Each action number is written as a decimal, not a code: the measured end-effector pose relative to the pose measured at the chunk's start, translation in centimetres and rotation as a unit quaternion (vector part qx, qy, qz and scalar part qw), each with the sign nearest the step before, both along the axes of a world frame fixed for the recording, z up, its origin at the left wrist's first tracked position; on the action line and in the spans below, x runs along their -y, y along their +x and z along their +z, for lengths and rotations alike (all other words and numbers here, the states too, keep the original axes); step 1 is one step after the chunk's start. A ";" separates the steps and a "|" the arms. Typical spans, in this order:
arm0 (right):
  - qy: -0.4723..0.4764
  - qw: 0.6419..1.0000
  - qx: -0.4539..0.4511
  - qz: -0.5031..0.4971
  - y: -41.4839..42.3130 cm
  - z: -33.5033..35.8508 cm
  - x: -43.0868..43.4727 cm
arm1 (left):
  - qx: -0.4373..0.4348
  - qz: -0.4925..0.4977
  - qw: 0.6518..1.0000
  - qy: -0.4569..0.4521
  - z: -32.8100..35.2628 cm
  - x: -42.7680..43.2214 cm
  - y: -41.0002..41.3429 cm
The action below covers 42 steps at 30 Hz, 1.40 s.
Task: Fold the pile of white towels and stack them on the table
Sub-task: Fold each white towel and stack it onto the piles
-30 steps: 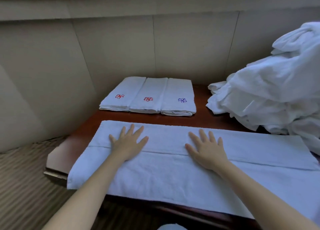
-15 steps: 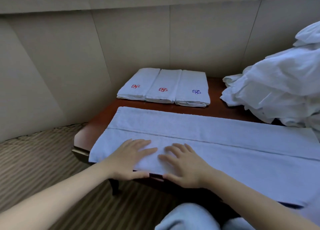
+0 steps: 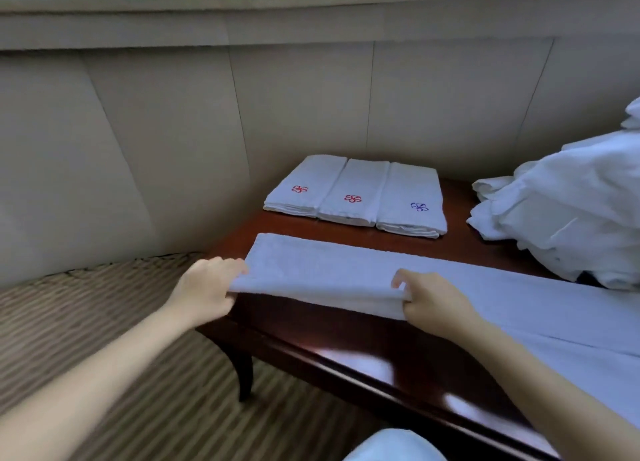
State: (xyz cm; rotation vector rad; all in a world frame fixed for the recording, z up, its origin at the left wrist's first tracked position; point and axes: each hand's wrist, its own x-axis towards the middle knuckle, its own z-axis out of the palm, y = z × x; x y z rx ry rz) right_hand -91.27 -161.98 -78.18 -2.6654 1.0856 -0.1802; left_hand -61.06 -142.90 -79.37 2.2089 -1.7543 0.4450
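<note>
A long white terry towel lies lengthwise across the dark red-brown polished wooden table, its left end near the table's left corner and its right part running off towards the lower right of the view. The left hand grips that left end with its fingers curled round the edge. The right hand, further along the near edge, pinches the stacked layers with the thumb on top and the fingers tucked under. The near edge is raised a little off the wood between the two hands, and the step in hand looks like the lengthwise fold that narrows the towel into a strip. The next move probably calls for carrying this doubled edge over to meet the far edge, keeping both hands level so the layers stay square, then flattening the crease before folding the strip end to end. At the back of the table three folded white towels with small embroidered flowers sit side by side, touching. A loose heap of unfolded white towels waits at the right, so much of the task appears to remain.
</note>
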 end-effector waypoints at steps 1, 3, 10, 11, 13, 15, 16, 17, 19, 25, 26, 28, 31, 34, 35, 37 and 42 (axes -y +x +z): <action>0.004 1.000 0.013 -0.015 0.1 0.2 1.2 | -0.084 0.049 0.995 0.036 0.4 0.6 1.1; 0.002 1.000 0.002 -0.030 0.6 0.5 3.5 | -0.292 0.055 0.954 0.044 1.0 2.3 3.1; 0.025 0.998 -0.020 -0.060 3.9 -1.1 10.4 | -0.500 0.150 0.849 -0.082 -1.8 10.2 5.5; 0.025 0.997 -0.031 -0.066 4.2 -1.5 10.9 | -0.460 0.186 0.866 -0.068 -2.4 11.0 5.8; 0.012 0.995 -0.051 -0.084 4.8 -2.6 11.5 | -0.367 0.238 0.899 -0.027 -3.1 12.1 6.1; 0.007 0.993 -0.051 -0.107 5.2 -3.4 11.9 | -0.283 0.263 0.921 0.040 -3.4 12.8 6.1; 0.006 0.992 -0.048 -0.116 5.2 -3.6 12.1 | -0.255 0.268 0.926 0.070 -3.3 13.0 6.2; 0.005 0.991 -0.042 -0.127 5.1 -3.6 12.3 | -0.241 0.273 0.927 0.094 -3.0 13.1 6.1; 0.008 0.988 -0.025 -0.155 4.6 -3.6 12.4 | -0.233 0.274 0.924 0.132 -2.3 13.0 6.2; 0.040 0.993 0.027 -0.104 3.6 -3.4 11.4 | -0.498 0.210 0.840 0.042 -0.9 13.6 4.7; 0.065 0.992 0.056 -0.093 3.4 -3.2 11.4 | -0.546 0.199 0.814 0.007 -0.7 13.4 4.3; 0.128 0.982 0.117 -0.080 2.6 -2.5 11.5 | -0.612 0.199 0.765 -0.024 -0.4 12.6 4.4; 0.208 0.964 0.142 -0.084 2.1 -1.1 11.7 | -0.623 0.202 0.756 0.020 0.4 11.1 4.9; 0.178 0.977 0.027 -0.115 3.0 -0.7 11.9 | -0.528 0.243 0.806 0.113 0.8 10.3 4.7; 0.151 0.980 -0.014 -0.129 3.5 -0.8 11.9 | -0.487 0.252 0.825 0.137 0.5 10.2 4.6; 0.107 0.981 -0.062 -0.148 4.1 -1.3 11.8 | -0.420 0.260 0.851 0.179 0.5 10.3 4.3; 0.083 0.982 -0.085 -0.145 4.5 -1.7 11.9 | -0.290 0.280 0.904 0.141 0.5 11.9 3.9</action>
